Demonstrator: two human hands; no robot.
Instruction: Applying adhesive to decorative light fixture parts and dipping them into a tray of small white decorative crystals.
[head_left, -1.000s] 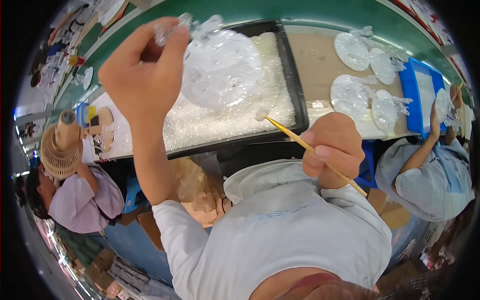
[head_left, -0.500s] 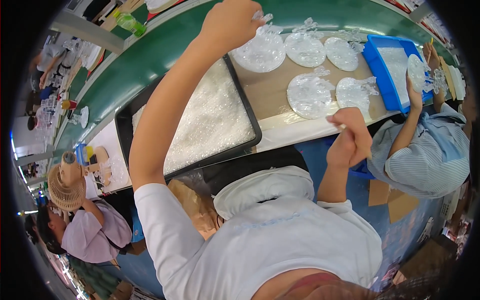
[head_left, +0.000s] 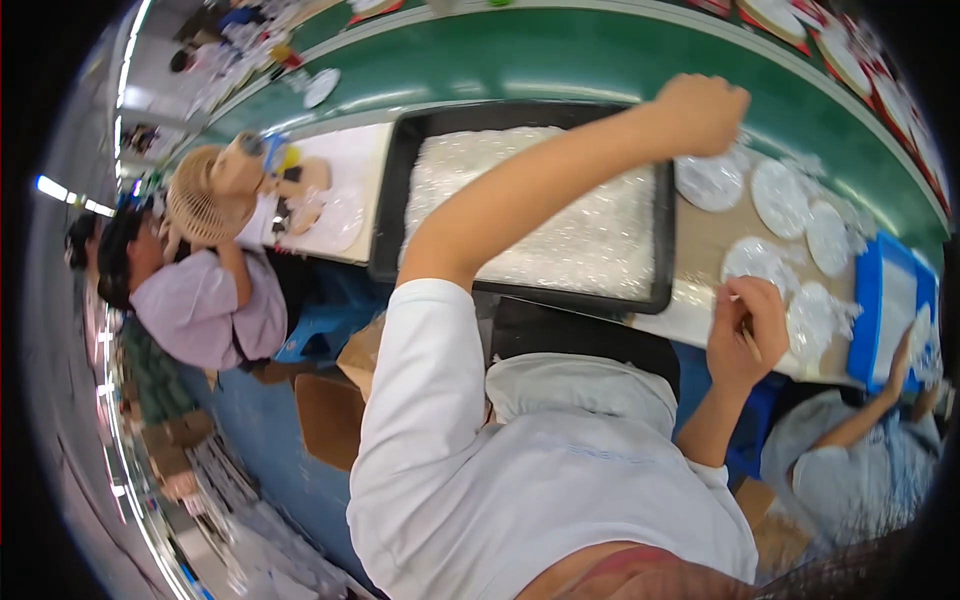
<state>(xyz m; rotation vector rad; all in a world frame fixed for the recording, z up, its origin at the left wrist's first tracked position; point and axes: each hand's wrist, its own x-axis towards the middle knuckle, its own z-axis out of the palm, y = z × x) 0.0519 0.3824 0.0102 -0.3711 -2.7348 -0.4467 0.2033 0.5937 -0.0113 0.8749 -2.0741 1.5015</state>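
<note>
My left arm reaches across a black tray point(head_left: 388, 200) of glittering white granules. My left hand point(head_left: 703, 115) is closed above the far edge of a round white disc point(head_left: 712, 184); whatever its fingers hold is hidden. Near the table's front edge, my right hand point(head_left: 750, 325) is curled around a thin light-brown stick point(head_left: 751, 341). Between and beyond my hands lie several more white discs with clear ornaments, among them one disc point(head_left: 780, 200) at the back and one point(head_left: 812, 318) to the right of my right hand.
A blue tray point(head_left: 868, 310) stands at the table's right end, where a co-worker's hand point(head_left: 900, 360) holds another disc. On the left, a co-worker point(head_left: 205, 310) sits near a tan fan point(head_left: 205, 195). A green surface point(head_left: 520, 70) runs behind the table.
The view has swung left, so the tray and discs appear farther right. My left hand remains over the same far disc. The stick in my right hand now shows.
</note>
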